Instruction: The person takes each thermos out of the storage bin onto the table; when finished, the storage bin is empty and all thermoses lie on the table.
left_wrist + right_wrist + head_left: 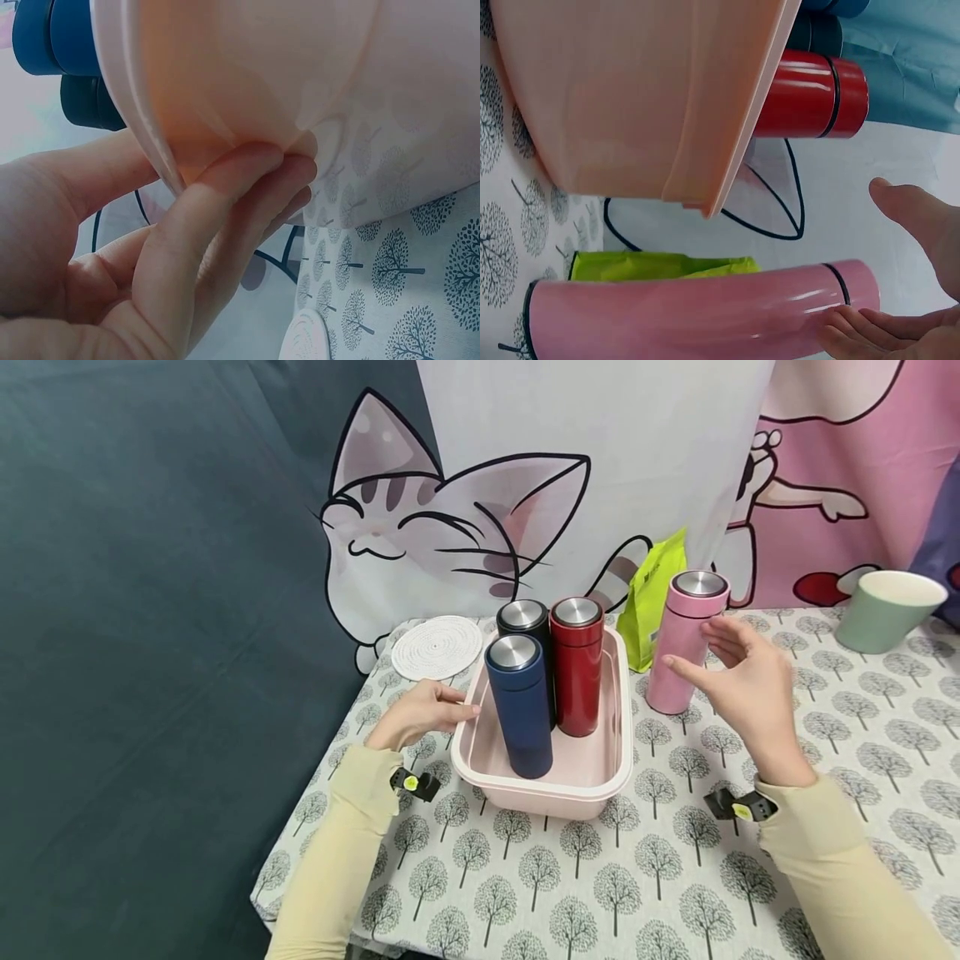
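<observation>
A pale pink plastic basin (617, 783) holds three upright thermos bottles: a dark blue one (522, 718), a black one (546, 643) and a red one (579, 693). My left hand (423, 714) grips the basin's left rim, thumb over the edge and fingers curled against the outer wall, as the left wrist view shows. To the right of the basin, a pink thermos bottle (678, 647) with a steel-topped lid stands on the table. My right hand (750, 681) is beside it, thumb spread wide from the fingers, fingertips right at its upper side.
A bright green-yellow pouch (651, 597) stands behind the pink bottle. At the back left lies a round white woven mat (437, 647), and a pale green cup (885, 614) is at the far right. The tree-patterned tablecloth (540, 877) ends at the left edge beside a dark curtain.
</observation>
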A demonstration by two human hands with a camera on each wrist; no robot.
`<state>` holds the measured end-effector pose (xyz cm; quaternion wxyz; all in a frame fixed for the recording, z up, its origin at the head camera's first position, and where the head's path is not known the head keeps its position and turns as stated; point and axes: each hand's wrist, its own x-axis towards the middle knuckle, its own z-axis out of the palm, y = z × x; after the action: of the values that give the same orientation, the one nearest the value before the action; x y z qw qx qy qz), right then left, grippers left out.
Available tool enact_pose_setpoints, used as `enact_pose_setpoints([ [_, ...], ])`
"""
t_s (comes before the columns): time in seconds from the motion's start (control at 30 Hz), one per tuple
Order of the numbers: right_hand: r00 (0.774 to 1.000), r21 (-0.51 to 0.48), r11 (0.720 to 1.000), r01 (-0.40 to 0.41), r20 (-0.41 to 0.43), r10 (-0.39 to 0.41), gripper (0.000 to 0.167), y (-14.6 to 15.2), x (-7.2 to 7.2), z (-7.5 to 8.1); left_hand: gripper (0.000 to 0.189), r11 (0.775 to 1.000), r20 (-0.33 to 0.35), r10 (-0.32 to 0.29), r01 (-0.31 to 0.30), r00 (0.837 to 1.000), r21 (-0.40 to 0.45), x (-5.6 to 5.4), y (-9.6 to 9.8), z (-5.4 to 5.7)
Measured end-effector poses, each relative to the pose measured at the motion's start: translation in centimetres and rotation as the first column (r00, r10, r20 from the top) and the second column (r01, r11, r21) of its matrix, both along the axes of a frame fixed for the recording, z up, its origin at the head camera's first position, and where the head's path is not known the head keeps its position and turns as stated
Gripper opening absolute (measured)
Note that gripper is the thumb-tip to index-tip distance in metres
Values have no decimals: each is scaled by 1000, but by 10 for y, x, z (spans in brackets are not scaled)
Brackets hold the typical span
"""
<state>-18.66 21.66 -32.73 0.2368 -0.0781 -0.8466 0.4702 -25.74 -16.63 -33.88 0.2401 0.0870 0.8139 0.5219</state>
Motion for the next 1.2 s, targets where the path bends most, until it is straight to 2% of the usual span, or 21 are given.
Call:
enact_pose_setpoints([
  [0.2,998,31,998,-61,34,60,85,-6,3,6,35,1000,7,9,-9,1000,24,0,0,-1],
  [0.6,988,42,987,-155,22,154,84,-22,3,13,36,999,3,-5,5,1000,39,0,-1,1],
  [0.9,976,28,975,-219,8,219,80,-32,-6,8,37,998,5,-32,32,999,52,1,0,1],
  [1.2,962,19,961,-274,-8,274,80,-45,-20,-6,37,1000,-6,-3,3,1000,7,3,0,0],
])
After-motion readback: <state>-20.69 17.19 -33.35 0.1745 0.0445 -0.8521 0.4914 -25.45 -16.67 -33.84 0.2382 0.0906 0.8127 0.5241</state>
